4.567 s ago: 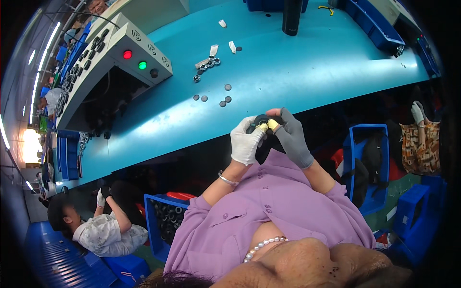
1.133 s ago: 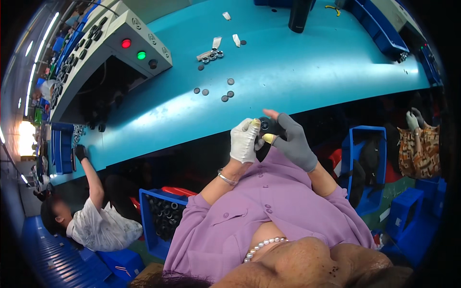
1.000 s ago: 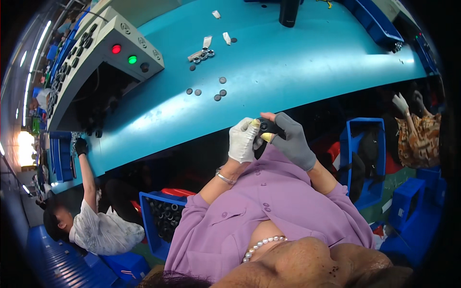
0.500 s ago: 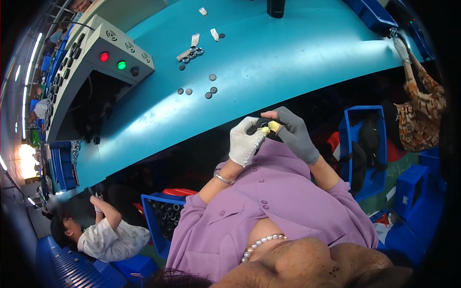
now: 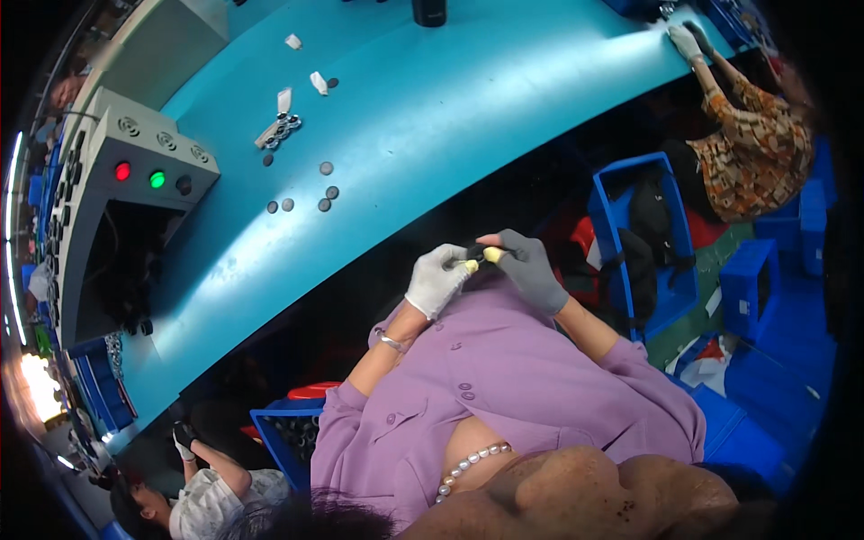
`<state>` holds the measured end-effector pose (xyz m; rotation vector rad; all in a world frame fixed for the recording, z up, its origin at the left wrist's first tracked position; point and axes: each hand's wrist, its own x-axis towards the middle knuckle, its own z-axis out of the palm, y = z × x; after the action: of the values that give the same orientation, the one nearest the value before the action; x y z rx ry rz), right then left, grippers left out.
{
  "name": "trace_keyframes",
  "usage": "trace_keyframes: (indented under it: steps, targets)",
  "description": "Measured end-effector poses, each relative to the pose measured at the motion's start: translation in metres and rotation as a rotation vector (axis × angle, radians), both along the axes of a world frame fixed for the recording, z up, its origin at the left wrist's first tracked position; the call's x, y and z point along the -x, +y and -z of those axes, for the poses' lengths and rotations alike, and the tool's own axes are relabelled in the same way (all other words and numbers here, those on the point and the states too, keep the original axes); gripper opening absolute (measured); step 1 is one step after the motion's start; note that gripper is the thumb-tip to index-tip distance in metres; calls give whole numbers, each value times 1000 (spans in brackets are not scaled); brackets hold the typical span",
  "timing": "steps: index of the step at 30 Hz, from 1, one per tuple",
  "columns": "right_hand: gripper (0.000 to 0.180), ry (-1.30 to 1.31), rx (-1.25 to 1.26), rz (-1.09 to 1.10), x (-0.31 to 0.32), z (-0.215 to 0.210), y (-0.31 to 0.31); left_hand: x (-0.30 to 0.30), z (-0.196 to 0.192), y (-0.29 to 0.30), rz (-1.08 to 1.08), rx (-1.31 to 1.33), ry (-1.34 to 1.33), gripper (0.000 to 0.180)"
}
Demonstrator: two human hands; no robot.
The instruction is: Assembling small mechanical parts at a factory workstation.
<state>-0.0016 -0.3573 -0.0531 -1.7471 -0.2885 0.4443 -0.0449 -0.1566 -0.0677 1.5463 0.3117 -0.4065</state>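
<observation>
You hold a small dark part (image 5: 474,254) between both hands, close in front of your chest and just below the near edge of the teal workbench (image 5: 468,117). Your left hand (image 5: 436,281), in a white glove, closes its fingers around one end, and your right hand (image 5: 531,270), in a grey glove, pinches the other end between thumb and forefinger; the yellow fingertip caps (image 5: 491,256) meet right at the part. The part itself is mostly hidden by your fingers, so its shape cannot be told. Keep both pinches firm but short, with the fingertips close to the joint, so that the piece does not twist or slip out and drop into your lap or toward the blue bins (image 5: 643,243) beside you. Rest your forearms against your body for steadiness, and work the two ends squarely against each other instead of at an angle. The loose dark discs (image 5: 326,168) and the small cluster of rings (image 5: 281,130) lie well apart up on the bench, near the grey control box (image 5: 153,171) with its red and green lights, so they stay out of your way.
</observation>
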Motion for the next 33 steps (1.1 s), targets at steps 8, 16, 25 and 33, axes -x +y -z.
trace_keyframes:
  steps: [8, 16, 25, 33]
  targets:
    - [25, -674, 323, 131, -64, -44, -1, 10, -56, 43, -197, 867, -17, 79]
    - [28, -767, 113, -269, -190, -50, 221, 22, -66, 58, -320, 782, -271, 79]
    - [16, -943, 375, -250, -213, -43, 281, 25, -66, 92, -612, 1018, -504, 64]
    - [19, -578, 167, -300, -172, -71, 198, 19, -66, 89, -561, 961, -531, 81]
